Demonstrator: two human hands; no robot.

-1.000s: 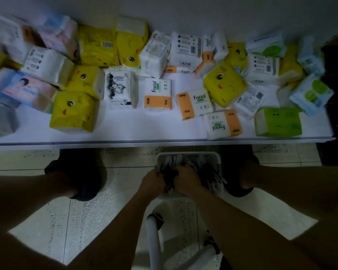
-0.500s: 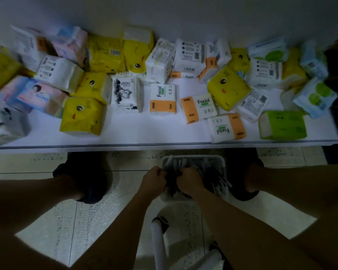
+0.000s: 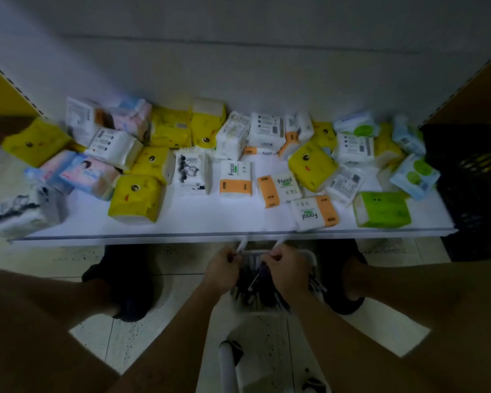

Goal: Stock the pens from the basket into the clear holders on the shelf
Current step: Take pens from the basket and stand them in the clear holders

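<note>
— Looking at the lower centre of the frame, what are the hands doing?
— Both are over a white basket (image 3: 309,255) that stands on the tiled floor (image 3: 159,336). The left hand (image 3: 223,272) has its fingers curled round a pale pen (image 3: 242,245), whose end pokes up toward the shelf edge. The right hand (image 3: 288,272) grips another pale pen (image 3: 279,242) the same way. The two hands are near each other but apart.
— Where are the rest of the pens?
— A dark heap of pens (image 3: 255,282) lies in the basket between and under the hands. It is blurred, so a count is not possible.
— And above that?
— A white shelf (image 3: 210,219) runs across the middle of the frame. Tissue packs (image 3: 236,178) lie scattered on it: yellow ones left and centre, white-and-orange ones in the centre, a green pack (image 3: 381,209) at the right. A black crate (image 3: 476,188) sits at the far right. Dark shoes (image 3: 125,279) show on either side of the basket.
</note>
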